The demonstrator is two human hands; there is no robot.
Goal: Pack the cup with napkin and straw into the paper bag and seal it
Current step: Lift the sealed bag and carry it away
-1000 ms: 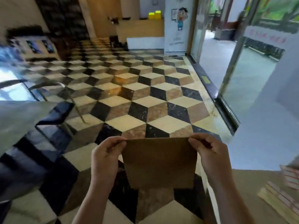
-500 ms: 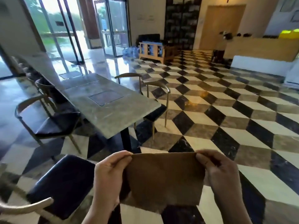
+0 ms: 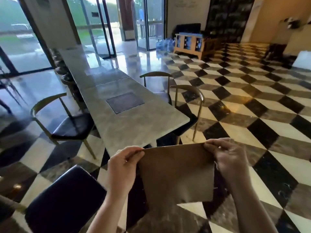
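A polished floor (image 3: 252, 91) of black, cream and brown cube-pattern tiles fills most of the view, turning to plain glossy stone towards the tall glass doors (image 3: 104, 26) at the back left. A long grey marble table (image 3: 127, 113) runs from those doors towards the camera, with a dark square panel (image 3: 125, 102) set into its top near the close end. Chairs with curved wooden backs and dark seats stand along it: one on its left side (image 3: 67, 121), two on its right side (image 3: 183, 105), and a dark padded seat (image 3: 65, 199) lies nearest, at the lower left. By the far wall a low wooden rack (image 3: 190, 44) holds blue items, with large water bottles (image 3: 164, 44) standing on the floor just beside it. In front of the camera, well above the floor and nearer than the table's end, a flat brown paper bag (image 3: 176, 174) hangs unopened, its top edge stretched level between two hands. The left hand (image 3: 122, 169) pinches the bag's top left corner between thumb and curled fingers. The right hand (image 3: 228, 158) pinches the top right corner in the same way, its fingers folded over the edge. The bag's lower end hangs free, touching nothing.
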